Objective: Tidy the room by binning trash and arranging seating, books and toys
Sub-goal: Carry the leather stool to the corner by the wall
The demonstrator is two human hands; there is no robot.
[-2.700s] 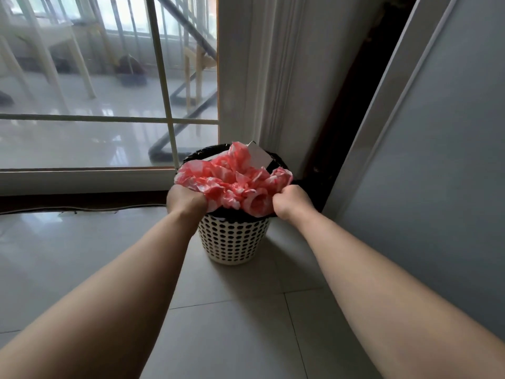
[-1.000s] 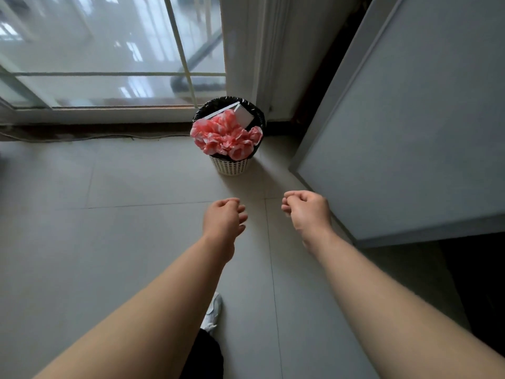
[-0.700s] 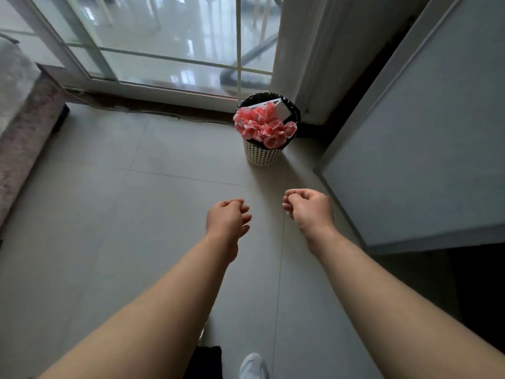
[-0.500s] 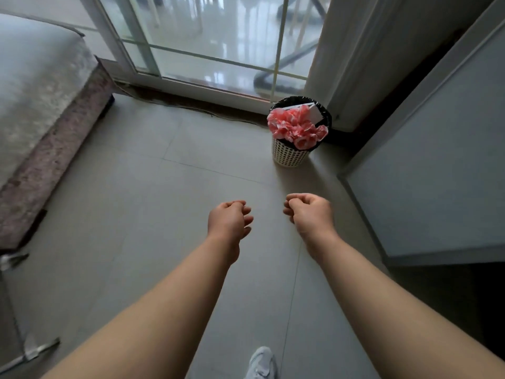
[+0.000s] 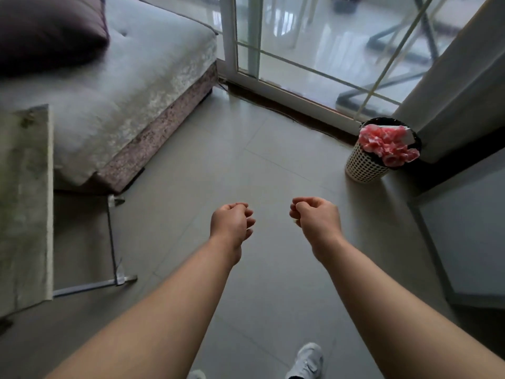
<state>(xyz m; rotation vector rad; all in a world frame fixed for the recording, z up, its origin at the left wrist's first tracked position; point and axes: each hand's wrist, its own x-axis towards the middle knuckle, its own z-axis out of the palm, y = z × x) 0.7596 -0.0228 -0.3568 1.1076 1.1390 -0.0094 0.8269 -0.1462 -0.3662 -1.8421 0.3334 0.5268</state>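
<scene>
While they hover over the grey tiled floor (image 5: 218,160), the left hand (image 5: 232,225) and right hand (image 5: 317,220) are curled into loose, empty fists. Beyond the right hand, well apart, a white perforated plastic bin (image 5: 363,168) holds crumpled pink trash (image 5: 385,144).

This is a living room in a home. A wide upholstered sofa (image 5: 131,77) in pale, velvety cloth with a darker mottled base stands along the left, and a dark purple cushion (image 5: 49,28) lies at its far end. The floor (image 5: 218,160) is laid with large, pale, glossy tiles. Behind the sofa's end a white-framed sliding glass door (image 5: 314,50) runs across the far side, and through it more shiny tiling and thin furniture legs show. A long light curtain (image 5: 451,91) hangs at the door's right end. At its foot stands a small white perforated waste basket (image 5: 366,165) with a black liner, heaped with crumpled pink paper (image 5: 385,144).
</scene>
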